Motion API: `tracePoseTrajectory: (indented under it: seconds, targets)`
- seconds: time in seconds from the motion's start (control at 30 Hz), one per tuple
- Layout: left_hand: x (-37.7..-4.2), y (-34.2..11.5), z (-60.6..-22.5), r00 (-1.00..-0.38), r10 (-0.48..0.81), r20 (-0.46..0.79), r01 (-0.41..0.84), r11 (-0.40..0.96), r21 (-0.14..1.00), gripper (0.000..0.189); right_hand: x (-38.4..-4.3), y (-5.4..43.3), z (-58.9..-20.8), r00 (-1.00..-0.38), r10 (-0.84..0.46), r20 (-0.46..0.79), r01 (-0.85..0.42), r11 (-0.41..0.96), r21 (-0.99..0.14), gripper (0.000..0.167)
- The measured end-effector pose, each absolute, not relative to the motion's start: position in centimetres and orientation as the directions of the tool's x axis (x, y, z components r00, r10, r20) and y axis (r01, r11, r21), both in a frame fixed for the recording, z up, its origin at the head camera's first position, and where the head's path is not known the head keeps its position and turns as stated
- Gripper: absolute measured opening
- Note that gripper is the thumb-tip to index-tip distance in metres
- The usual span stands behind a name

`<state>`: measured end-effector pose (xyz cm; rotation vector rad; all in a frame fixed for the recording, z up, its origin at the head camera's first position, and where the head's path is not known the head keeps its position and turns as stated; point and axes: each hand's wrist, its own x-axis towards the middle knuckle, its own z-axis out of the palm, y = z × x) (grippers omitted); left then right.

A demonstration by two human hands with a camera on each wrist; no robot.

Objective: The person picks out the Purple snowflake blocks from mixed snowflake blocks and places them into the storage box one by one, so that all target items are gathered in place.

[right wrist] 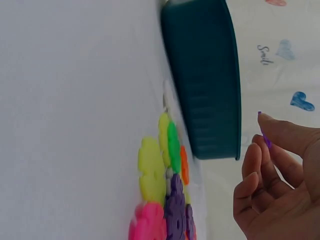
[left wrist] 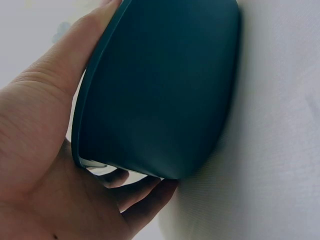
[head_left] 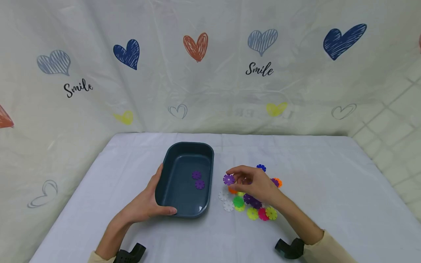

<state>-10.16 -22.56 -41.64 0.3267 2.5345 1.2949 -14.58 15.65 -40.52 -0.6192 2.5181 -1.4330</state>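
A dark teal rectangular tub (head_left: pixel 184 160) lies left of centre on the table, with two purple notched discs (head_left: pixel 199 184) inside. My left hand (head_left: pixel 149 201) grips its near left corner, thumb at the near rim and fingers along the left side. In the left wrist view, the tub's outer wall (left wrist: pixel 155 90) fills the space between thumb and fingers. To the right of the tub, my right hand (head_left: pixel 254 182) pinches a purple flower-shaped disc (head_left: pixel 228 179) between thumb and index finger. In the right wrist view only that disc's thin edge (right wrist: pixel 266 142) shows, above the table.
Beneath and around the right hand lies a loose pile of notched discs: yellow (head_left: pixel 252 213), pink (head_left: pixel 263 214), green (head_left: pixel 238 201), white (head_left: pixel 228 205), dark purple and orange. A blue disc (head_left: pixel 261 167) lies behind the hand. A printed cloth (head_left: pixel 217 91) hangs behind the white-covered table (head_left: pixel 329 190).
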Motion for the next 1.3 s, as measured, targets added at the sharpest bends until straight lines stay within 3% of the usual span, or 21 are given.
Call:
tracePoseTrajectory:
  seconds: [1.3]
  targets:
    - [-9.8, -22.5, -41.1, -0.939, 0.308, -0.156, 0.056, 0.583, 0.810, 0.142, -14.2, 11.9, -39.5, -0.867, -0.489, 0.092, -0.290, 0.346, -0.892, 0.036]
